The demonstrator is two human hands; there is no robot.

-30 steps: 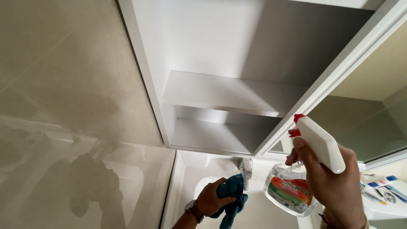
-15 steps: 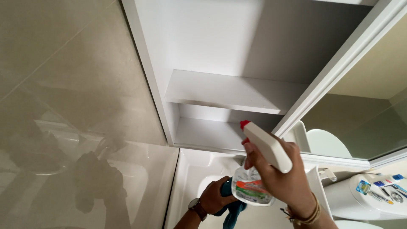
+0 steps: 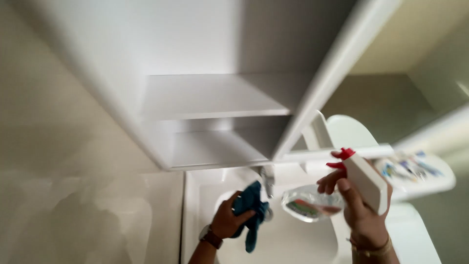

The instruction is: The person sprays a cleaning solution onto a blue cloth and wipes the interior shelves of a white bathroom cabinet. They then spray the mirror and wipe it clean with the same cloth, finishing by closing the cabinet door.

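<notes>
My right hand point(image 3: 360, 210) grips a spray bottle point(image 3: 312, 203) with a white head, red nozzle and clear body, held tilted below the open white wall cabinet point(image 3: 215, 98). My left hand point(image 3: 225, 220), with a wristwatch on its wrist, clutches a blue cloth point(image 3: 250, 211) over the white sink point(image 3: 293, 244), next to the chrome tap point(image 3: 266, 180). The cabinet's two shelves stand bare. The whole view is blurred by motion.
A glossy beige tiled wall point(image 3: 63, 161) fills the left. The cabinet's mirrored door point(image 3: 391, 88) hangs open at the right. Behind it a white toilet point(image 3: 351, 132) and a white ledge point(image 3: 415, 171) with several small items show.
The view has swung and blurred. My right hand has moved the spray bottle to the right and tilted it, away from the lower shelf. My left hand stays over the sink with the cloth.
</notes>
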